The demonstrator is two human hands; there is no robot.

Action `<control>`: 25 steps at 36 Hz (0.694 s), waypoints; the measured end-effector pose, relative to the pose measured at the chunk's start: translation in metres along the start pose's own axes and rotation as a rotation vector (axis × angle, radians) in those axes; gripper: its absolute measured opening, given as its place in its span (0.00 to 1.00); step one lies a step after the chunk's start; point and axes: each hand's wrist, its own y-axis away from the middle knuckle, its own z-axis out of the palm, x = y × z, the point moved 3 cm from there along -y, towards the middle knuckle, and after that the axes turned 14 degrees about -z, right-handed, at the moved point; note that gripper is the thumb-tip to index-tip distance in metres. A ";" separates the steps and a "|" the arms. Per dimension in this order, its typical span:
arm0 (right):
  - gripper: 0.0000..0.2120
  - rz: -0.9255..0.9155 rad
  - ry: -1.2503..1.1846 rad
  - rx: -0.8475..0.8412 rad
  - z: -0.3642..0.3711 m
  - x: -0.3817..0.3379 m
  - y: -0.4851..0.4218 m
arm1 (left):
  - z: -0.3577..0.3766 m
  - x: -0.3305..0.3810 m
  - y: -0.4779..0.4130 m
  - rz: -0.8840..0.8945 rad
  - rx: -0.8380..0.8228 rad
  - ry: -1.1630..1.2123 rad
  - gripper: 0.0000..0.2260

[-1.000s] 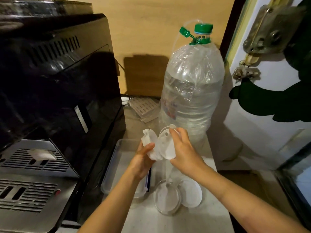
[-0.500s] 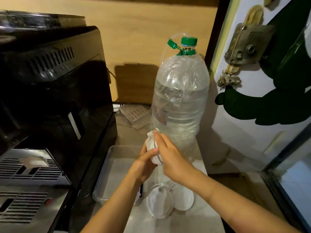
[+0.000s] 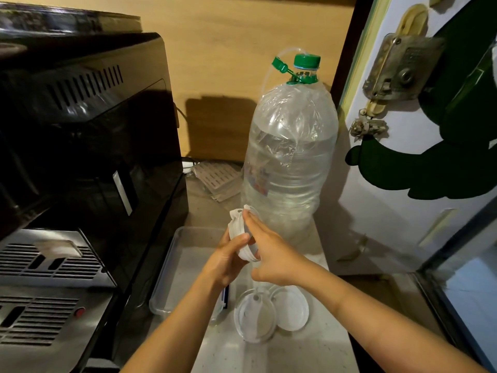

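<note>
Wood-panelled wall at the back, pale worktop (image 3: 269, 356) below, and we're looking down on a tight corner. Biggest thing in shot is the black coffee machine (image 3: 88, 146), filling the whole left side, its metal drip grille low at the left edge. Over on the right stands a white door (image 3: 403, 184) with a brass lock and dark green shapes on it. Between them, upright near the wall, is a large clear water bottle (image 3: 290, 162) with a green cap (image 3: 306, 61) and a thin tube arching from its top. Just behind it a slotted grid (image 3: 217, 179) lies flat.

Nearer now: a clear tray (image 3: 188, 265) sits beside the machine. To its right two pieces lie on the worktop, a clear lid (image 3: 254, 319) and a flat white disc (image 3: 291, 309), edges overlapping.

And the action, up above the tray and in front of the bottle's base: the left hand (image 3: 226, 265) grips a white plastic lid (image 3: 236, 224) on edge, thumb curled over its rim. The right hand (image 3: 274, 262) meets it from the other side, fingers (image 3: 250, 219) straight and pressed flat against the lid's face.
</note>
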 end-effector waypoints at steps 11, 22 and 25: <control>0.49 0.001 -0.055 -0.022 0.003 0.008 -0.002 | -0.004 -0.005 0.001 -0.005 0.058 -0.005 0.58; 0.47 -0.052 -0.080 0.010 0.007 0.015 -0.001 | -0.001 -0.009 0.003 -0.079 -0.001 0.042 0.46; 0.45 -0.059 -0.069 0.014 0.004 0.014 -0.001 | 0.000 -0.010 0.004 -0.099 -0.051 0.079 0.41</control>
